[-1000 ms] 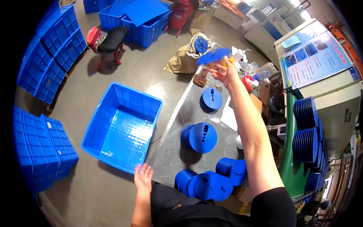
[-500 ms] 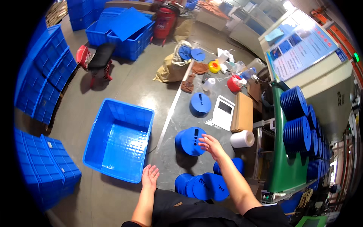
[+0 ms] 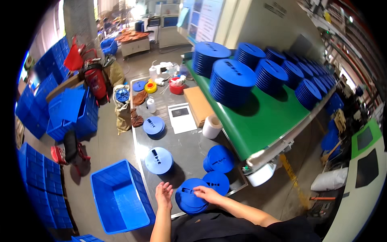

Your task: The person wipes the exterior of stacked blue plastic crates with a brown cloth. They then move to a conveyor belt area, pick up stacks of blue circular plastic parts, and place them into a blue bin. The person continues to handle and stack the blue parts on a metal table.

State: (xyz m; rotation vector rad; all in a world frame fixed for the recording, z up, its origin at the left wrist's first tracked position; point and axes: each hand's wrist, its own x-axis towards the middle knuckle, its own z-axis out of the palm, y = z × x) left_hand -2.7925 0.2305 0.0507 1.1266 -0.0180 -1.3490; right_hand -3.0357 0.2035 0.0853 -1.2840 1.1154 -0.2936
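Note:
Several stacks of blue round plastic discs with cut-out slots stand on the grey table (image 3: 189,151). At the near edge, my right hand (image 3: 208,194) is over the top of a blue disc stack (image 3: 188,198), fingers stretched out; whether they touch it I cannot tell. My left hand (image 3: 163,194) is raised just left of that stack, fingers apart and nothing held. Beside it on the right are another disc stack (image 3: 217,182) and a taller leaning one (image 3: 219,159). Farther off stand a disc stack (image 3: 159,160) and a smaller one (image 3: 154,126).
An open blue crate (image 3: 121,197) stands left of the table. A green conveyor belt (image 3: 258,125) on the right carries several disc stacks (image 3: 232,80). The table also bears a white roll (image 3: 212,126), a cardboard box (image 3: 199,105), a white sheet (image 3: 181,118) and bottles.
My view has swung to the right, bringing more of the conveyor in. My right hand has moved from beside the middle disc stack to the near one. My left hand stays empty.

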